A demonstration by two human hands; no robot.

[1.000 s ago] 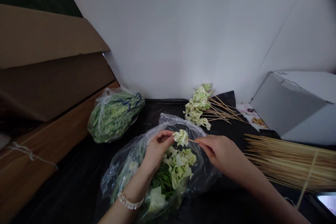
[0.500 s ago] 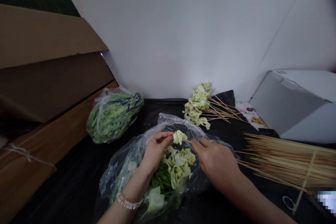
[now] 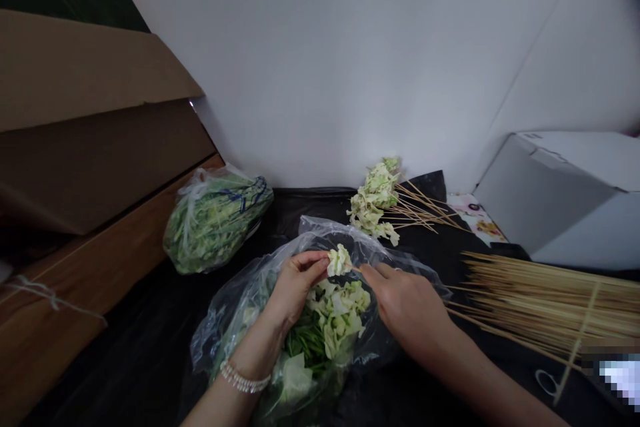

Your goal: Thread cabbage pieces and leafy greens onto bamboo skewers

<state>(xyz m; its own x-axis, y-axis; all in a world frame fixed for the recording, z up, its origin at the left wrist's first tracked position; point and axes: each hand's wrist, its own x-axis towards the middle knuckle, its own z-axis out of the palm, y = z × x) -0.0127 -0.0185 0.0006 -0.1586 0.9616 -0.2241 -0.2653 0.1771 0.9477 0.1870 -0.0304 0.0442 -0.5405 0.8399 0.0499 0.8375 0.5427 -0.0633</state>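
Bag (image 3: 325, 225): lay open, cabbage (image 3: 343, 313) and greens (image 3: 306, 341) inside.
Sticks (image 3: 540, 300): lay bundled at the right.
Right hand (image 3: 413, 307): was curled round the skewer (image 3: 355, 269).
Left hand (image 3: 296, 283): was pinched nearly together on the leaf (image 3: 339, 261).
Leaf: sat between both hands, over the bag.
Skewer: reached the leaf's right side.

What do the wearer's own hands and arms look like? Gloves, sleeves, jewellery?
Bare human hands, no gloves or sleeves in view. The left hand has a bracelet of shiny, pale, clear-looking round beads around its wrist. The right hand shows a bare wrist; a small pale glint on a finger may be a ring, too small to confirm.
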